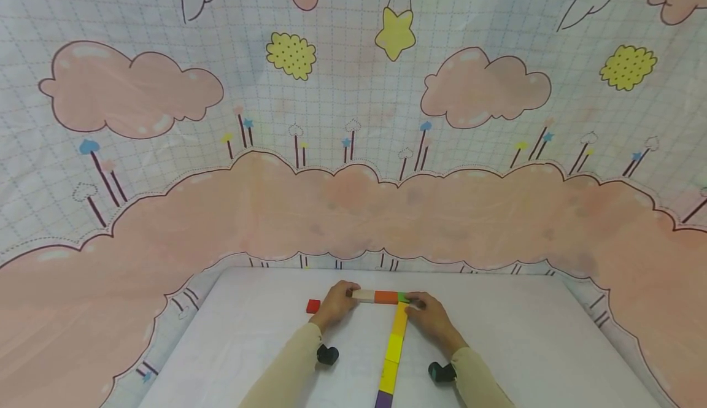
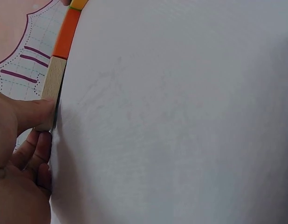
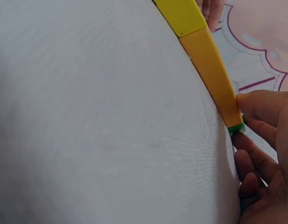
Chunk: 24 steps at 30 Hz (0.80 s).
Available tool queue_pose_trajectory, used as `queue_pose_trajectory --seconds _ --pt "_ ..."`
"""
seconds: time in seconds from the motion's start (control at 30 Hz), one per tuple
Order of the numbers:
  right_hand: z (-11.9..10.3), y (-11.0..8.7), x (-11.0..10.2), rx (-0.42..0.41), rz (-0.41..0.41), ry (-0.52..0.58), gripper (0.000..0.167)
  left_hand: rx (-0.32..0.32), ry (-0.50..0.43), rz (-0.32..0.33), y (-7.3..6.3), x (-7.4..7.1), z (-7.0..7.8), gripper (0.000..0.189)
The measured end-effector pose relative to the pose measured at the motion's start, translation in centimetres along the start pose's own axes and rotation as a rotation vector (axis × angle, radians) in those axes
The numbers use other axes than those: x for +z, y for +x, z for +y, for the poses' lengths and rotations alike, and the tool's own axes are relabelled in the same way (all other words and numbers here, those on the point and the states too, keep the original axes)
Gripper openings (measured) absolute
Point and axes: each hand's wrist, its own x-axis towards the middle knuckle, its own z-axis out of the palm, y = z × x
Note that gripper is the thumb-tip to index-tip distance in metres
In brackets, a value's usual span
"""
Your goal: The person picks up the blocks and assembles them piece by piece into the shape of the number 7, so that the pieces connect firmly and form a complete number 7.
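My left hand (image 1: 334, 305) holds the near end of a plain wooden block (image 2: 54, 84), thumb on its face and fingers curled at its end. An orange-red block (image 1: 385, 297) adjoins it, followed by a green block (image 1: 402, 297), forming a row across the table. My right hand (image 1: 433, 317) is at the row's other end, with its fingers around the green block and its thumb against the side of an amber block (image 3: 214, 77). From that corner the amber block, two yellow blocks (image 1: 394, 348) and a purple block (image 1: 383, 399) run toward me.
A loose red block (image 1: 313, 306) lies just left of my left hand. The blocks lie on a white table (image 1: 525, 334), with a patterned cloth (image 1: 353, 211) of clouds behind it. Black wrist devices (image 1: 328, 354) hang by both sleeves.
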Motion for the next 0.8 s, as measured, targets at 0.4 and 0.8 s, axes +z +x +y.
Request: queue_pose_trajectory --seconds 0.4,0.8 --pt "-0.04 -0.08 0.0 0.0 0.004 -0.006 0.031 -0.03 0.008 0.027 0.16 0.55 -0.23 0.033" --pt "-0.28 -0.23 -0.18 0.003 0.008 0.001 0.032 -0.013 -0.004 0.054 0.23 0.69 -0.26 0.033"
